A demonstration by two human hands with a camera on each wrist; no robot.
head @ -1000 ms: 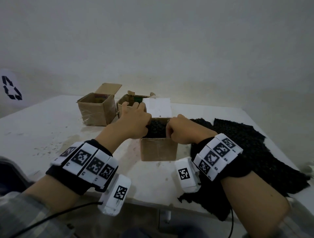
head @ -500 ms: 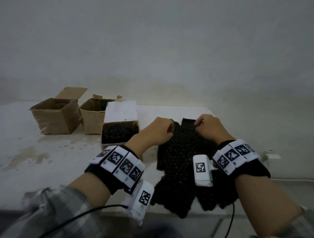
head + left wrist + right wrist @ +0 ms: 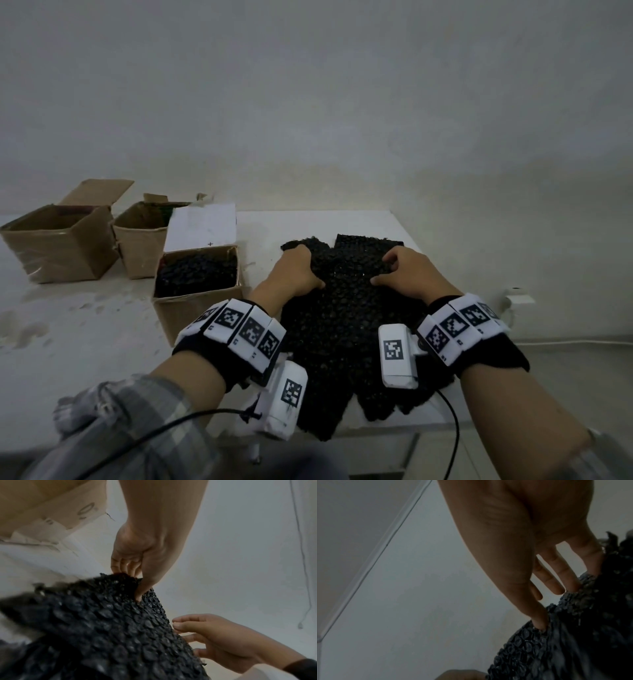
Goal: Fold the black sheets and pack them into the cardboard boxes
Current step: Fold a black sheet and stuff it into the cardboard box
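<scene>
A pile of black bubbly sheets [image 3: 342, 325] lies on the white table [image 3: 85, 325], hanging over its near edge. My left hand [image 3: 301, 270] pinches the top sheet [image 3: 102, 628] at its far left part, thumb on top and fingers curled under, as the left wrist view [image 3: 135, 582] shows. My right hand [image 3: 400, 270] rests on the sheet's far right part. In the right wrist view the right hand [image 3: 539, 601] has spread, nearly straight fingers and its thumb tip presses on the sheet [image 3: 573, 642]. Left of the pile, an open cardboard box [image 3: 191, 308] holds a folded black sheet [image 3: 197, 272].
Two more open cardboard boxes [image 3: 61, 246] [image 3: 140, 250] stand at the back left. The filled box's white flap [image 3: 202, 226] stands up behind it. A small white device [image 3: 517, 298] with a cable sits off the table's right side. The wall is close behind.
Both hands left the filled box and moved right onto the sheet pile. The left hand has taken hold of the top sheet. The view has swung right.
</scene>
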